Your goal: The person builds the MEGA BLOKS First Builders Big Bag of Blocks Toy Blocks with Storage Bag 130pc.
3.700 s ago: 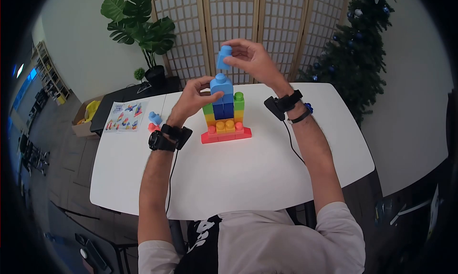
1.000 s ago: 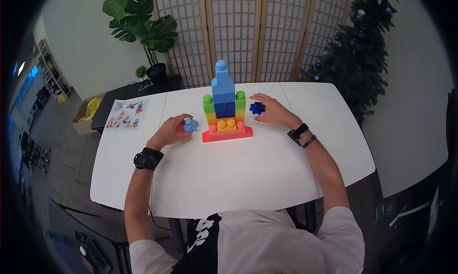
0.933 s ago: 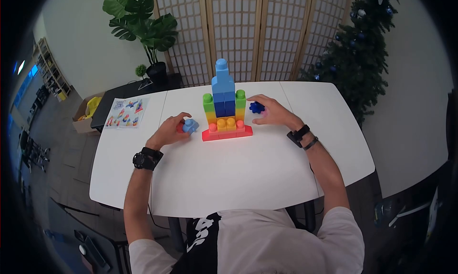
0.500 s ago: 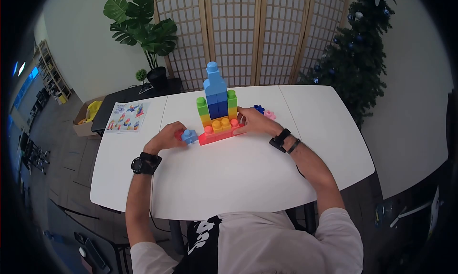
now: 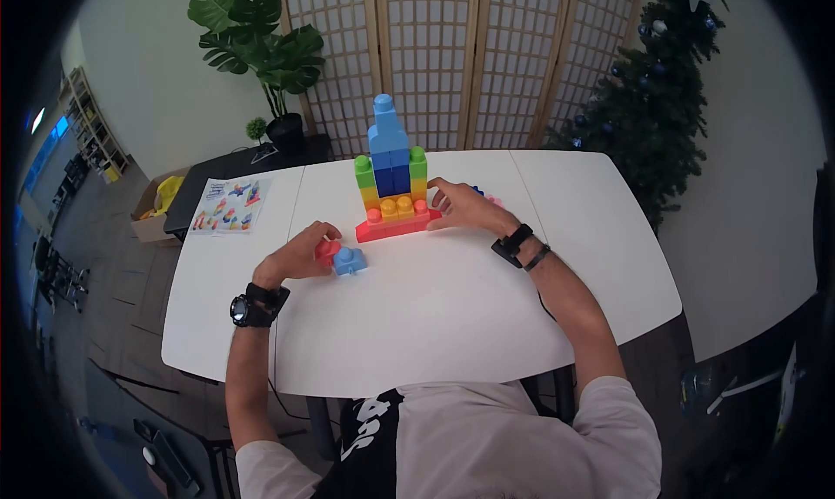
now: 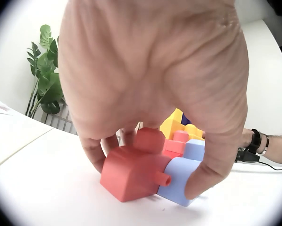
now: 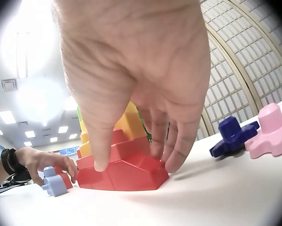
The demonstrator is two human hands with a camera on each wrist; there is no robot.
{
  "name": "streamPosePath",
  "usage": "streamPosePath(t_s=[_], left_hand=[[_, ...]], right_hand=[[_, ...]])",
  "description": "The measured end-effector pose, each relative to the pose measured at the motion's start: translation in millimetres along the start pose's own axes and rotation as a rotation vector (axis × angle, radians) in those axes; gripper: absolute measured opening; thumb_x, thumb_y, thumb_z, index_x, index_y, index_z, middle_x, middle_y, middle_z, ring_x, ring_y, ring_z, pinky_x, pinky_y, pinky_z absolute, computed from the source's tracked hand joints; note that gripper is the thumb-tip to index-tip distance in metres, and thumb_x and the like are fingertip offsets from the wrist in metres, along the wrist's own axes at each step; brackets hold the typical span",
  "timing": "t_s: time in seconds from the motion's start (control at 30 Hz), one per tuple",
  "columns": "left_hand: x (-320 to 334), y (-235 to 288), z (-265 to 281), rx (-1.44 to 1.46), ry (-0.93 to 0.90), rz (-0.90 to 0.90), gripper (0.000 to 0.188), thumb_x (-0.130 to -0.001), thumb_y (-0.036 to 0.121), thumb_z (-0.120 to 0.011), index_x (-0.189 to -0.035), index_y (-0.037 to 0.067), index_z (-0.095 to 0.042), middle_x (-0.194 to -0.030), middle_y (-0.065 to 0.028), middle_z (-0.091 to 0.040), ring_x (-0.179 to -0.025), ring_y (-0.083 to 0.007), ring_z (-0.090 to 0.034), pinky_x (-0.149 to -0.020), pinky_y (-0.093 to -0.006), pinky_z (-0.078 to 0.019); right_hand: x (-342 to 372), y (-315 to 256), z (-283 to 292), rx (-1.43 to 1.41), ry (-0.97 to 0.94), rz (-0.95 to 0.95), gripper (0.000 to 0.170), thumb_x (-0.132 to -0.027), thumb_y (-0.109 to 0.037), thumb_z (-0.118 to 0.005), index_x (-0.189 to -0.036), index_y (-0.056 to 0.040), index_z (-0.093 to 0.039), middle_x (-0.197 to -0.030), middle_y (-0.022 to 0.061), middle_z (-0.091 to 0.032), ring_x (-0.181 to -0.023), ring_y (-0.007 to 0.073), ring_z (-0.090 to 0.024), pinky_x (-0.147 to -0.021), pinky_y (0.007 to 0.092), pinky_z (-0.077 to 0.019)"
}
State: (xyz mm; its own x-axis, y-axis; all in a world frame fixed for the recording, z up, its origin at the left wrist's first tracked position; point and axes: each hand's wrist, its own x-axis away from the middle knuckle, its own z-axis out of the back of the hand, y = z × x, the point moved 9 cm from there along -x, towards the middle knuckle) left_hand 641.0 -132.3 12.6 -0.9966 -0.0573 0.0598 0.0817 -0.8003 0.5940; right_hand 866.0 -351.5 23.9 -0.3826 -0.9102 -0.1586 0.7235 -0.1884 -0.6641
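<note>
A tower of toy building blocks [image 5: 391, 180] stands upright on the table, with a long red base [image 7: 122, 175], yellow and green blocks, dark blue ones and a light blue top. My right hand [image 5: 470, 208] grips the base's right end, thumb on its front face and fingers behind. Front-left of the tower, my left hand [image 5: 300, 254] holds two side-by-side blocks. One is a red block [image 6: 131, 172] with a round stud and a side peg, by the fingers; the other is a light blue block [image 6: 178, 181], under the thumb.
Behind my right hand lie a dark blue gear [image 7: 233, 136] and a pink gear [image 7: 271, 134], each with a stud. A printed sheet [image 5: 230, 206] showing block models lies at the table's [image 5: 435, 325] back left. A folding screen [image 5: 426, 56] stands beyond the table.
My right hand has left the gears and taken hold of the tower's base; the tower has shifted left, then back. My left hand has drawn the red and light blue blocks nearer to me.
</note>
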Motion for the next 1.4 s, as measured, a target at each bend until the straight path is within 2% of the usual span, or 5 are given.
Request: streamPosePath(t_s=[0.33,0.5,0.67,1.07,1.4], left_hand=[[3.6,-24.8,15.8,0.016,0.038,0.025,0.043,-0.086,0.007,-0.088,-0.123,0.008,-0.065,-0.114,-0.0086,-0.078,-0.104,-0.0229,-0.076,-0.095,-0.0349,-0.0616],[1.3,-16.1,13.4,0.057,0.033,0.012,0.037,-0.084,0.004,-0.089,-0.114,0.007,-0.068,-0.111,-0.0072,-0.079,-0.106,-0.022,-0.077,-0.097,-0.036,-0.0615],[1.9,-15.4,11.4,0.129,0.025,-0.026,0.034,-0.084,0.005,-0.09,-0.112,0.006,-0.069,-0.11,-0.0067,-0.08,-0.104,-0.0215,-0.077,-0.095,-0.0356,-0.0618],[4.6,-10.1,16.0,0.067,0.078,0.009,0.029,-0.084,0.005,-0.089,-0.107,0.003,-0.074,-0.105,-0.0097,-0.08,-0.098,-0.0222,-0.077,-0.093,-0.0339,-0.0614],[7.1,-11.1,12.9,0.099,0.054,0.016,0.03,-0.083,0.006,-0.09,-0.109,0.003,-0.075,-0.106,-0.01,-0.08,-0.098,-0.0216,-0.077,-0.094,-0.0333,-0.0613]], right_hand=[[6.1,-71.0,-13.3,0.163,0.002,0.193,0.028,-0.092,-0.021,-0.082,-0.108,0.0001,-0.071,-0.096,0.0111,-0.077,-0.087,0.0243,-0.075,-0.076,0.0347,-0.0598],[-2.6,-148.6,-89.1,0.122,0.02,0.53,0.026,-0.097,-0.017,-0.074,-0.118,-0.0022,-0.073,-0.117,0.0157,-0.076,-0.098,0.0322,-0.074,-0.087,0.0421,-0.0595],[-27.4,-145.4,-128.7,0.216,-0.084,0.352,0.012,-0.092,-0.011,-0.069,-0.098,-0.0004,-0.072,-0.09,0.0173,-0.074,-0.094,0.0374,-0.072,-0.086,0.0463,-0.0577],[-23.4,-164.5,9.6,0.11,0.241,0.401,0.015,-0.089,-0.009,-0.077,-0.098,0.0031,-0.078,-0.094,0.0165,-0.078,-0.084,0.0311,-0.075,-0.081,0.0392,-0.0601],[-28.2,-139.4,-25.0,0.327,0.23,0.391,0.013,-0.095,-0.007,-0.069,-0.1,0.0028,-0.076,-0.099,0.0169,-0.076,-0.094,0.0352,-0.073,-0.088,0.0427,-0.059]])
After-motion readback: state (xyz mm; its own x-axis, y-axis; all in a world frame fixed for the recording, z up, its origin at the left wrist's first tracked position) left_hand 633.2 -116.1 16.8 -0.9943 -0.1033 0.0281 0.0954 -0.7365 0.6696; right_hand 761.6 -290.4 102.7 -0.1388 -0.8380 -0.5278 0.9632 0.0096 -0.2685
